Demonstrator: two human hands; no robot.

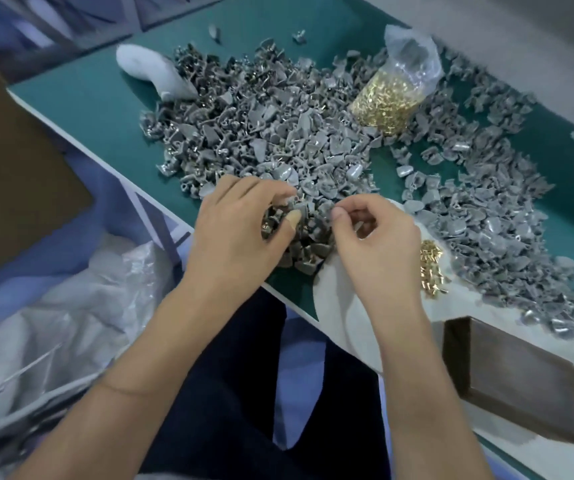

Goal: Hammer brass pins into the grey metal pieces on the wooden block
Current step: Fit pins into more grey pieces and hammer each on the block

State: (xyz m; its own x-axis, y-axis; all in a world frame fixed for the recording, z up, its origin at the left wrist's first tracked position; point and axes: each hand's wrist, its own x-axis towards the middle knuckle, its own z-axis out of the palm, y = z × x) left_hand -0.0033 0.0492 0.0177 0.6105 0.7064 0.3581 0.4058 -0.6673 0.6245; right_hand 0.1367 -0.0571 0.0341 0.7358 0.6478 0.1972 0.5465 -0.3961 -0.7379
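A big heap of grey metal pieces [261, 126] covers the green table [98, 98]. My left hand [237, 226] curls over a handful of grey pieces, some with brass pins in them, at the table's near edge. Beside it, my right hand [375, 244] has its fingers curled with thumb and forefinger pinched together; what they pinch is too small to tell. A small pile of loose brass pins [431, 268] lies on a white cloth [337, 306] just right of that hand. The dark wooden block [510, 375] sits at the near right corner.
A clear plastic bag of brass pins [389, 98] stands at the back amid the heap. More grey pieces [507, 216] spread to the right. A white cloth bundle [150, 67] lies far left. Crumpled plastic sheeting [53, 306] fills a bin below the table's left edge.
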